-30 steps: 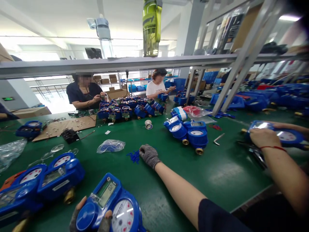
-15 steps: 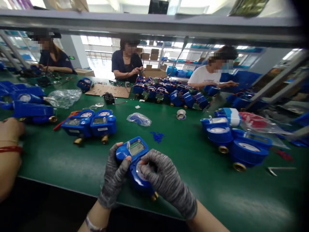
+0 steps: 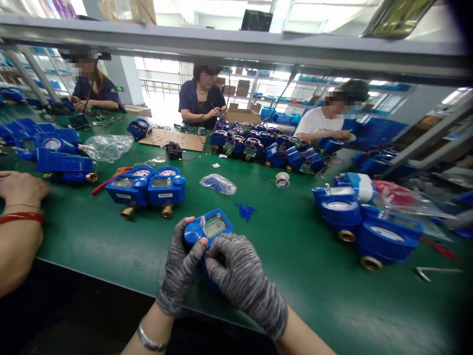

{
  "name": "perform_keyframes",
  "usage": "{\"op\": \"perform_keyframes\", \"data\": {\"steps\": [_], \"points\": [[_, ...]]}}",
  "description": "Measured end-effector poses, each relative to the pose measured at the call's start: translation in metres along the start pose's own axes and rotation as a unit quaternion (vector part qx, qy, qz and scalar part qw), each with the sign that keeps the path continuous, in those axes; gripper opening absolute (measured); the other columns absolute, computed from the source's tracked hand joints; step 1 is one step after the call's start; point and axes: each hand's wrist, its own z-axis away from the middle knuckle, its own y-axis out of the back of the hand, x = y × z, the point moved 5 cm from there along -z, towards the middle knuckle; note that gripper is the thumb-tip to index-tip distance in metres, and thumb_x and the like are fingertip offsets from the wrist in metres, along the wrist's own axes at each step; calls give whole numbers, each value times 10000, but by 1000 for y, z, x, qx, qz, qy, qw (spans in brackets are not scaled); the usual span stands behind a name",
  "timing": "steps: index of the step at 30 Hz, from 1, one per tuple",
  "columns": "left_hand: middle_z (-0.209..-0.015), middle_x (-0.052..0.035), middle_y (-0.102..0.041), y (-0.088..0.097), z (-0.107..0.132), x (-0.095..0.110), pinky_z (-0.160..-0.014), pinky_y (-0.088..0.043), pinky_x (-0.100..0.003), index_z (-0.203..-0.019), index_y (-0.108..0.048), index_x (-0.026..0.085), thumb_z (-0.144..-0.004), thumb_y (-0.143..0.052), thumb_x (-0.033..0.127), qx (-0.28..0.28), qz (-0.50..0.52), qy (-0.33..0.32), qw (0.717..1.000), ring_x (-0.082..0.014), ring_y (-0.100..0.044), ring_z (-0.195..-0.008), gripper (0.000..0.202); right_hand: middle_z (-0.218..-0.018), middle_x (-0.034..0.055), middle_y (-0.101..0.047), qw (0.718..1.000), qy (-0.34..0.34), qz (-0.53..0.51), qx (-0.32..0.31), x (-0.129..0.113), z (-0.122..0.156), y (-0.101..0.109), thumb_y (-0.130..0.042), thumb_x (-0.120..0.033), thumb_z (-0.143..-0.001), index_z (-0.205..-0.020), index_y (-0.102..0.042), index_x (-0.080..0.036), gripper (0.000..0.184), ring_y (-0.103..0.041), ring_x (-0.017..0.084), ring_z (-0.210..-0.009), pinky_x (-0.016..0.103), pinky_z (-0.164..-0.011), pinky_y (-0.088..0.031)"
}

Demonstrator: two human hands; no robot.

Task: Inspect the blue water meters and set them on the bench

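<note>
In front of me, over the near edge of the green table, is a blue water meter (image 3: 216, 224) with a grey display at its upper end. My left hand (image 3: 181, 268), in a grey fingerless glove, grips its left side, thumb on the front. My right hand (image 3: 240, 278), gloved alike, has thumb and fingers pinched together against the middle of the casing, just below the display. Whatever lies between those fingertips is hidden, and the hand covers most of the lower dial. A small pile of blue plastic bits (image 3: 245, 211) lies just beyond the meter.
Two blue meters (image 3: 146, 190) stand left of centre, and others (image 3: 388, 236) at the right near a hex key (image 3: 438, 271). A clear bag (image 3: 218, 184) and a wire spool (image 3: 282, 180) lie ahead. A co-worker's arm (image 3: 22, 222) rests at left; several people sit opposite.
My right fingertips have moved up from the round dial to the casing just below the display. The dial and brass fitting, visible before, are now mostly hidden. The whole view has shifted slightly.
</note>
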Motion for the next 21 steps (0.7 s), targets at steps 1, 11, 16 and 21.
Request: {"op": "perform_keyframes", "data": {"steps": [1,11,16,21], "points": [[-1250,-60,-566,1,0,-1,-990,-437,-391,-1273,-494,260,-833,-686,463,0,-3,1,1000,-252,-567,-1119,521,-693,22,-640,1000,11,2,-2,-2,0,1,-598,-232,-824,-662,-606,-198,166,-534,161,-648,292,-665,-371],[-1258,-55,-560,-4,-8,-4,-994,-432,-427,-1261,-499,274,-838,-674,479,-1,-19,-3,1000,-266,-560,-1124,502,-1049,111,-709,990,110,85,-8,-17,9,-13,-597,-227,-854,-1000,-701,-200,181,-618,280,-938,446,-859,-503],[-1223,-66,-567,-7,-9,3,-998,-422,-407,-1237,-517,236,-822,-696,461,-9,-19,-12,1000,-264,-549,-1122,505,-977,97,-698,997,76,-6,2,-12,9,-5,-579,-183,-873,-969,-696,-211,153,-617,246,-914,417,-870,-512],[-1229,-55,-569,2,-13,6,-979,-450,-381,-1224,-538,248,-769,-762,437,-47,-4,0,999,-263,-550,-1137,540,-884,26,-675,980,-24,-194,28,12,15,11,-595,-243,-911,-898,-645,-217,58,-632,166,-805,302,-777,-534]]}}
